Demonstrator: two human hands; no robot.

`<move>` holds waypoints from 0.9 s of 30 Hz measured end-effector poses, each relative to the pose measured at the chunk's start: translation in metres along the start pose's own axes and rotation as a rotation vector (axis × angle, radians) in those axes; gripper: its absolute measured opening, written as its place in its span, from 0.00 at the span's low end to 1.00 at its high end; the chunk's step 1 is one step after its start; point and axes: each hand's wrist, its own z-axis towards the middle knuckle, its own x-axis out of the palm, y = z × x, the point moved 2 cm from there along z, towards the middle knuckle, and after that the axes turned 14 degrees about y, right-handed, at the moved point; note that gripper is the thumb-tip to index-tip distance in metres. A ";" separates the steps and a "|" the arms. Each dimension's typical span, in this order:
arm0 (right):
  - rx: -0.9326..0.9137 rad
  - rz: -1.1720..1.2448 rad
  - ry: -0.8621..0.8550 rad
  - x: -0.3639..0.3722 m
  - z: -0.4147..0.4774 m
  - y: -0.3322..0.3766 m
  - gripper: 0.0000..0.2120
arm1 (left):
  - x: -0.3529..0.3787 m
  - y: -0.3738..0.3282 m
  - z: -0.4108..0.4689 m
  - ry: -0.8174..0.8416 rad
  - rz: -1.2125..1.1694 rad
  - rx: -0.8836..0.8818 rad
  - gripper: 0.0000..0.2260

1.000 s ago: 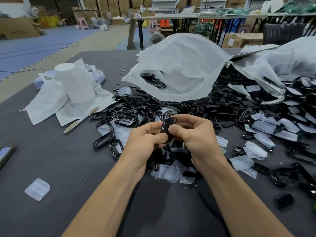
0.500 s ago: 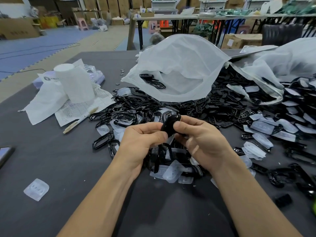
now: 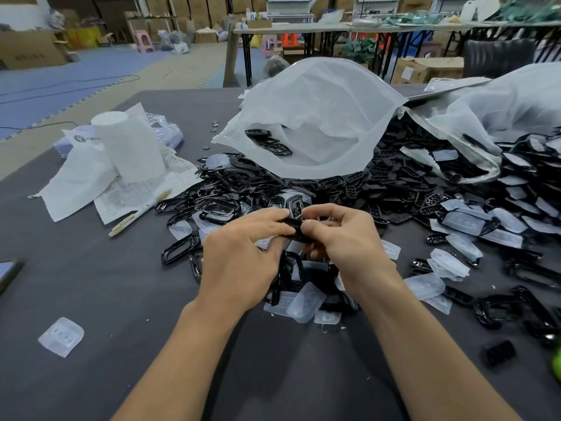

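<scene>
**Hands (image 3: pixel 293 247) grip one black part above the pile**

Left hand (image 3: pixel 243 253): fingers curled, thumb and forefinger pinching the black plastic part (image 3: pixel 290 221) at its left end. Right hand (image 3: pixel 349 238): fingers curled, thumb and forefinger pinching the same part at its right end. The part sits between the two thumbs, lifted clear of the tabletop (image 3: pixel 91 299), and is largely covered by the fingers; its shape cannot be made out.

Directly beneath the hands lies a small heap of clear plastic covers (image 3: pixel 306 299) mixed with black frames. Beyond the hands, a broad pile of black frames (image 3: pixel 230 189) spreads across the tabletop and runs to the right edge of view. An open white mesh bag (image 3: pixel 318 117) rests on the far side of that pile, with a few black frames inside its mouth.

To the left: a white roll (image 3: pixel 130 147) standing upright on a printed sheet (image 3: pixel 142 189), a pen (image 3: pixel 136 214) lying at the sheet's near edge. One clear cover (image 3: pixel 60 337) lies alone, well apart, near left.
</scene>
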 end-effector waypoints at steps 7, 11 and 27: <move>-0.211 -0.263 -0.008 0.007 0.000 -0.001 0.08 | 0.004 0.004 0.008 0.129 -0.531 -0.406 0.12; -0.237 -0.436 -0.076 0.010 0.006 -0.001 0.08 | -0.011 0.018 0.012 -0.220 -0.762 -0.517 0.14; -0.148 -0.829 0.075 0.032 0.037 0.002 0.05 | -0.020 0.036 0.013 -0.406 -1.012 -0.648 0.09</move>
